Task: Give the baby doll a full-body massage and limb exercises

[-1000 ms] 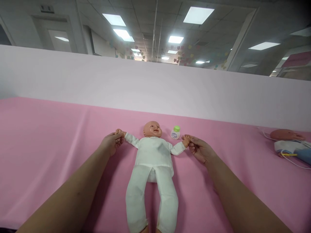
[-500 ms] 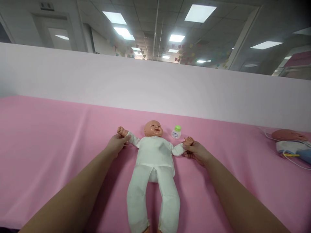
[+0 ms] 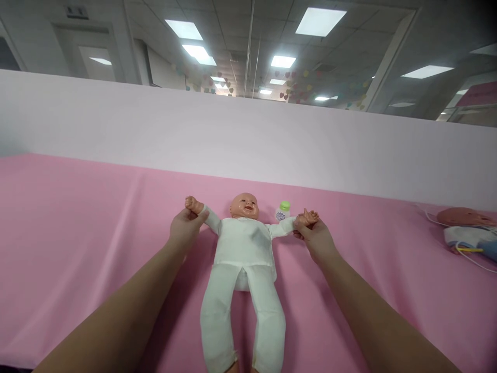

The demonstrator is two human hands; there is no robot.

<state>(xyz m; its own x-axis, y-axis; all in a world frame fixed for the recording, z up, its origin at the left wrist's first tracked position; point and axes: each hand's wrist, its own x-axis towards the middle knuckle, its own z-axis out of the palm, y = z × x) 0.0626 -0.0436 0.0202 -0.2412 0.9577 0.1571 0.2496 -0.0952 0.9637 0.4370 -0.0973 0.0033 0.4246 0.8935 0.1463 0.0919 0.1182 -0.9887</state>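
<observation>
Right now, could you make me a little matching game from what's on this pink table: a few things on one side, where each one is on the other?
Things:
1. baby doll
2. small bottle with a green cap
3. second doll
4. left hand

Places or states:
A. at the far right edge of the table, with cords beside it
B. lying on its back in the middle, dressed in white
C. gripping the doll's arm near the wrist
D. standing upright just beside the doll's head

Pairs: 1-B, 2-D, 3-A, 4-C

Doll's [image 3: 244, 243] wrists in both hands
</observation>
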